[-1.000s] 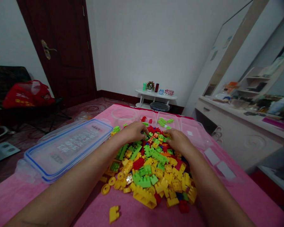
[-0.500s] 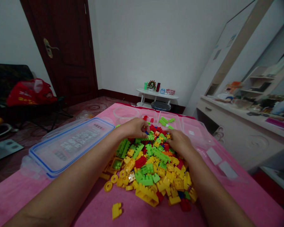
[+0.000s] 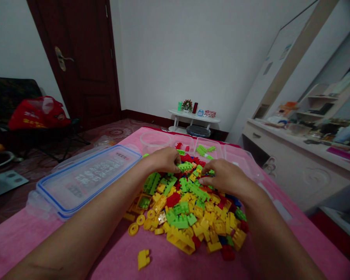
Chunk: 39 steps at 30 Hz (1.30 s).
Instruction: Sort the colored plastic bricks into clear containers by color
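**Pinching on the left, spread on the right**

I'm watching the left hand (image 3: pixel 167 158) pinching a green brick (image 3: pixel 186 167) mid-frame, while the right hand (image 3: pixel 224 175) is holding thumb and fingers apart over the brick pile (image 3: pixel 186 210), which is covering the table (image 3: pixel 116 252) at lower centre.

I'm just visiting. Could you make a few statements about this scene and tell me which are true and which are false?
1. The left hand has its fingertips at a light green brick. True.
2. The right hand rests on a lid. False: it is at the pile of toy bricks.
3. One yellow brick lies apart from the pile, on the pink cloth. True.
4. The red bag lies on the floor. False: it sits on a chair.
5. Green pieces lie in a clear plastic container beyond the pile. True.
6. The dark red door stands wide open. False: it is shut.
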Each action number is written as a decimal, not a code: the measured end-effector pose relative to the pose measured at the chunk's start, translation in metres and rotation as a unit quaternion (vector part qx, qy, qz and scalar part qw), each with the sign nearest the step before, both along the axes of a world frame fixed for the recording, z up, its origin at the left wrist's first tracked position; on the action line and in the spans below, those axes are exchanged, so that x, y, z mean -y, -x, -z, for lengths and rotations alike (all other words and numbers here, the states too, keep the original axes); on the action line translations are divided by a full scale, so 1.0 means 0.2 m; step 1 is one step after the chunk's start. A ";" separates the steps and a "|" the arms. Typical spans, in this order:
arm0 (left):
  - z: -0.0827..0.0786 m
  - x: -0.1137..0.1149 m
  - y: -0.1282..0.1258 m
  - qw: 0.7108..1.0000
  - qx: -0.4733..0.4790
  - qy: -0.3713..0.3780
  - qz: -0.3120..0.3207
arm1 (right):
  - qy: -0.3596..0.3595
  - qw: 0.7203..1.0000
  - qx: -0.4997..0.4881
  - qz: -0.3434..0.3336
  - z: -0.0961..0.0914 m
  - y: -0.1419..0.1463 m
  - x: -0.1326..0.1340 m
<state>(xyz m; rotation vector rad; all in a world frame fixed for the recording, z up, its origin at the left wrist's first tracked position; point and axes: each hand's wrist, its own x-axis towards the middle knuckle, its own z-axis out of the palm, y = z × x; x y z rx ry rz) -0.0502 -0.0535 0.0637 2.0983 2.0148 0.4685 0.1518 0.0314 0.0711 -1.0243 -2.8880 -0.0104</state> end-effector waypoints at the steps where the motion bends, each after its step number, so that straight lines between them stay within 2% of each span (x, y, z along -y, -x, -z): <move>1: -0.01 0.00 0.01 1.000 0.002 -0.005 -0.001 | 0.004 1.000 0.008 -0.014 -0.01 0.01 0.04; 4: -0.03 -0.01 0.03 0.999 0.019 -0.040 -0.010 | 0.029 0.997 0.048 -0.057 -0.01 0.06 0.13; 7: 0.00 -0.04 0.05 0.992 0.105 -0.061 -0.036 | 0.028 0.996 0.061 -0.063 0.01 0.08 0.14; 9: 0.02 -0.06 0.05 0.976 0.204 -0.046 -0.056 | 0.044 0.997 0.009 -0.058 0.02 0.08 0.11; 11: 0.02 -0.06 0.04 0.949 0.309 -0.023 -0.060 | 0.075 0.989 -0.117 -0.052 0.01 0.07 0.07; 13: 0.00 -0.05 0.02 0.916 0.399 -0.006 -0.044 | 0.118 0.951 -0.280 -0.058 0.00 0.08 0.04; 15: -0.01 -0.04 0.00 0.883 0.470 0.002 -0.013 | 0.190 0.893 -0.399 -0.083 0.00 0.10 0.04; 18: -0.01 -0.04 -0.04 0.851 0.524 0.006 0.024 | 0.303 0.828 -0.455 -0.121 0.02 0.14 0.06; 20: 0.00 -0.04 -0.05 0.853 0.522 0.009 0.031 | 0.332 0.810 -0.469 -0.118 0.04 0.16 0.08; 22: 0.01 -0.05 -0.05 0.867 0.497 0.014 0.025 | 0.338 0.799 -0.488 -0.091 0.07 0.17 0.08; 25: 0.01 -0.05 -0.02 0.899 0.437 -0.009 -0.003 | 0.381 0.761 -0.525 -0.023 0.09 0.18 0.02; 27: 0.00 -0.05 0.01 0.911 0.409 -0.039 -0.034 | 0.417 0.734 -0.535 0.035 0.09 0.19 -0.06; 29: -0.02 -0.05 0.03 0.910 0.406 -0.060 -0.056 | 0.419 0.737 -0.521 0.097 0.07 0.21 -0.18; 31: -0.03 -0.04 0.05 0.904 0.419 -0.065 -0.056 | 0.380 0.775 -0.483 0.146 0.04 0.22 -0.31; 34: -0.04 -0.03 0.06 0.898 0.429 -0.069 -0.062 | 0.325 0.810 -0.458 0.168 0.00 0.22 -0.47; 37: -0.05 -0.03 0.06 0.892 0.438 -0.079 -0.080 | 0.251 0.845 -0.447 0.151 -0.02 0.23 -0.50; 39: -0.06 -0.03 0.06 0.882 0.451 -0.101 -0.089 | 0.217 0.865 -0.437 0.114 -0.01 0.26 -0.44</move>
